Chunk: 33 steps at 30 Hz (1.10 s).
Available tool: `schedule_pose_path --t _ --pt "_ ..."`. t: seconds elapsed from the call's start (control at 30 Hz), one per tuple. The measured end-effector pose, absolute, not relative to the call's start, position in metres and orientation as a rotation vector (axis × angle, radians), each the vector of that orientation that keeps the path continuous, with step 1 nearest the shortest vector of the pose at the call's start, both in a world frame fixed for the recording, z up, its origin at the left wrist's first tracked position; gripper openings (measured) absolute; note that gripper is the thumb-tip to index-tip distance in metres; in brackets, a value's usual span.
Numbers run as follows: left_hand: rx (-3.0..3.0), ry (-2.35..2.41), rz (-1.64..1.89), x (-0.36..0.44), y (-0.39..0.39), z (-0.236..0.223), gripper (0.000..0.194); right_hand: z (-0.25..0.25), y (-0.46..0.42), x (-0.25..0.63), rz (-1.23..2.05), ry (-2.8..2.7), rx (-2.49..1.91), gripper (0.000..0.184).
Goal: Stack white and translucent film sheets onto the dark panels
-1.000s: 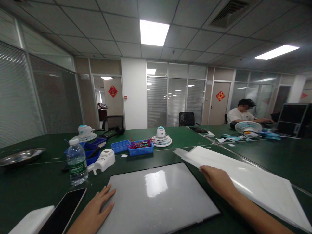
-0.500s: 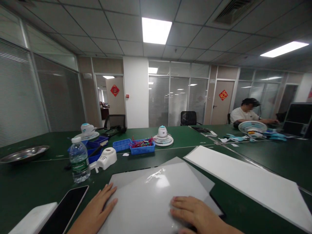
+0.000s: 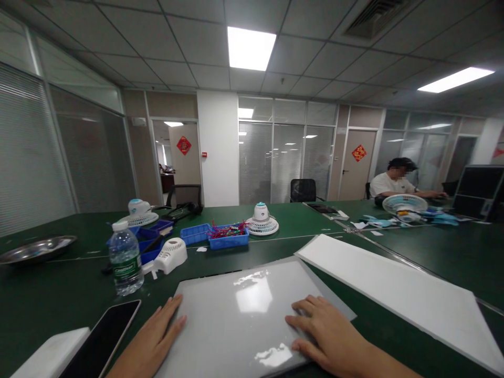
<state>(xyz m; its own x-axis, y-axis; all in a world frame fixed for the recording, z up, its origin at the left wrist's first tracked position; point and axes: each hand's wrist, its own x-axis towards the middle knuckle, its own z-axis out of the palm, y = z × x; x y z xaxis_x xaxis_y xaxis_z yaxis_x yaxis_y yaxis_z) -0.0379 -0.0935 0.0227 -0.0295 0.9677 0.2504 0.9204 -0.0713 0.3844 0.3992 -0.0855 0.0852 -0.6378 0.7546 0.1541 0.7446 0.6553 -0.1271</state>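
Green bench point(image 3: 275, 244) bears a glossy sheet point(image 3: 228, 310), likely light, floppy, slippery, best lifted by its edges; both hands' fingers point(image 3: 307, 310) lie spread, gripping nothing.

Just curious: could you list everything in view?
Table: one, green, foreground
Glossy sheets: two or more, pale grey, under hands
Panel: one, white, right
Bottle: one, clear, left
Phone: one, black, lower left
Slab: one, white, lower left
Tray: one, silver, left
Bins: several, blue, left of centre
Wires: many, red, in bin
Fan parts: several, white, on table
Chairs: two or more, black, beyond table
Signs: two, red, doors
Person: one, white shirt, far right
Left hand, right hand: one each, bare, on sheets
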Motion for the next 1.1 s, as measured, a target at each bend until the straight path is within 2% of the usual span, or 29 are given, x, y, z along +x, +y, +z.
schedule_pose_path --t 0.2,0.33,0.47,0.7,0.83,1.03,1.1 --pt "2.117 2.070 0.667 -0.042 -0.091 0.018 0.073 0.085 -0.092 0.389 0.058 -2.817 -1.176 0.063" --pt "2.204 2.035 0.735 -0.047 -0.088 0.013 0.067 0.078 -0.090 0.391 -0.032 -2.839 -1.049 0.069" --pt "2.239 2.006 0.755 -0.054 -0.085 0.005 0.061 0.073 -0.090 0.393 -0.073 -2.801 -0.898 0.065" --pt "2.260 1.986 0.715 -0.059 -0.082 -0.001 0.058 0.078 -0.072 0.409 0.136 -2.705 -0.845 0.048" --pt "2.268 1.987 0.683 -0.055 -0.084 0.005 0.058 0.068 -0.029 0.447 -0.101 -2.509 -1.264 0.044" --pt "2.273 2.016 0.585 -0.047 -0.087 0.015 0.059 0.043 0.022 0.516 -0.254 -2.156 -1.897 0.062" --pt "2.265 2.026 0.580 -0.047 -0.088 0.018 0.060 0.036 0.027 0.527 -0.239 -2.098 -2.032 0.062"
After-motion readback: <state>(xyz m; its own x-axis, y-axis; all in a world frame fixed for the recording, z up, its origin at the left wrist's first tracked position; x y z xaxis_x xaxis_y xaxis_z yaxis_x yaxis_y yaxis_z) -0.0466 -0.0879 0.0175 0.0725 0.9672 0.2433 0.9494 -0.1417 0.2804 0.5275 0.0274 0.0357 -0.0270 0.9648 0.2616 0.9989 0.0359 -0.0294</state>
